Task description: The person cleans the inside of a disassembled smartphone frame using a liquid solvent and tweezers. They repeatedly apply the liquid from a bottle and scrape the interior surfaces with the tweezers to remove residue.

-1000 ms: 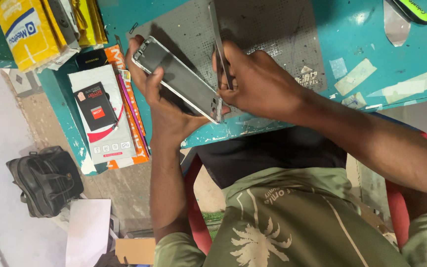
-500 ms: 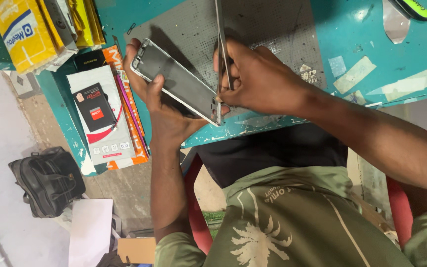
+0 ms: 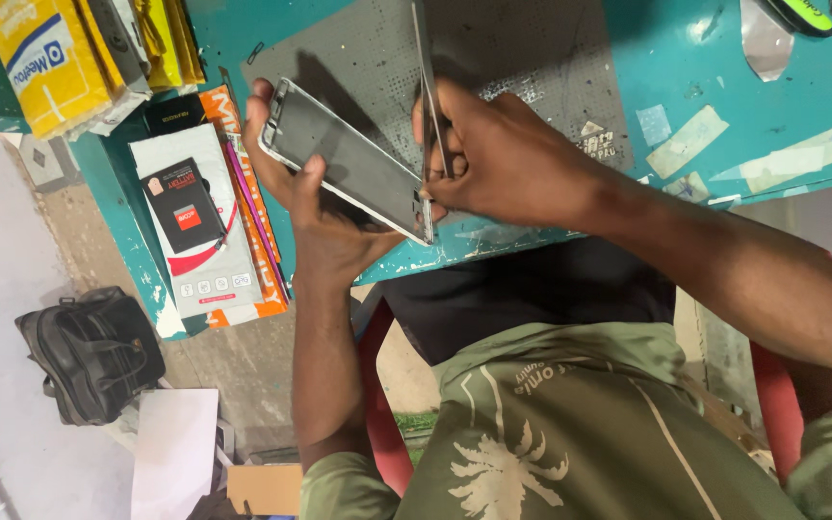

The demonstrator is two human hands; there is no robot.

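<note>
I hold the phone [image 3: 349, 164] in my left hand [image 3: 325, 226], fingers wrapped around its edges so that it sits tilted above the edge of the teal workbench [image 3: 724, 67], its dark face turned up toward me and its pale metal frame showing all round. My right hand [image 3: 507, 159] is closed around a pair of thin metal tweezers [image 3: 426, 87], pinching them low so that the long shaft stands up past my knuckles while the tips come down at the near corner of the phone, right at the frame. As I judge it, I am in the middle of working at that corner, picking or prying at something small along the rim; the tips themselves are too fine to make out, so I cannot tell whether they grip anything. The next move, I think, calls for a steady left hand and a light, exact touch from the tweezers, since a slip here could scratch the glass or skid off the frame. Behind the phone lies the grey perforated mat [image 3: 532, 48], and to my left a white and red battery box [image 3: 195, 221] rests on a stack beside yellow packages [image 3: 45, 58]. A black bag [image 3: 89, 351] sits on the floor below.
</note>
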